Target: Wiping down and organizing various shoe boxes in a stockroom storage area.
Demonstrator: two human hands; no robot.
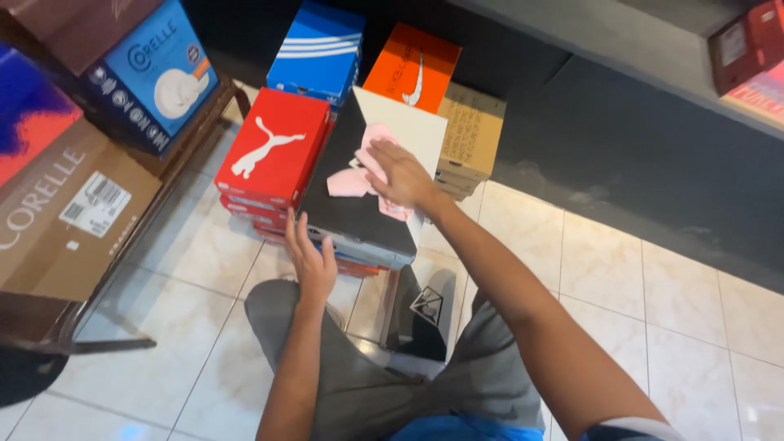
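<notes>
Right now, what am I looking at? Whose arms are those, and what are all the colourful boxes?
This one picture comes from a camera worn on a person's head, looking down. So the two arms are that person's own, and the grey shorts below are theirs too.

The right hand presses a pink cloth flat on the lid of a black box. The left hand rests against the near edge of that box.

Around it are more shoe boxes, stacked on a tiled floor: a red box, a blue box with white stripes, an orange box and a brown box. On the left, a low rack carries bigger cartons.
</notes>
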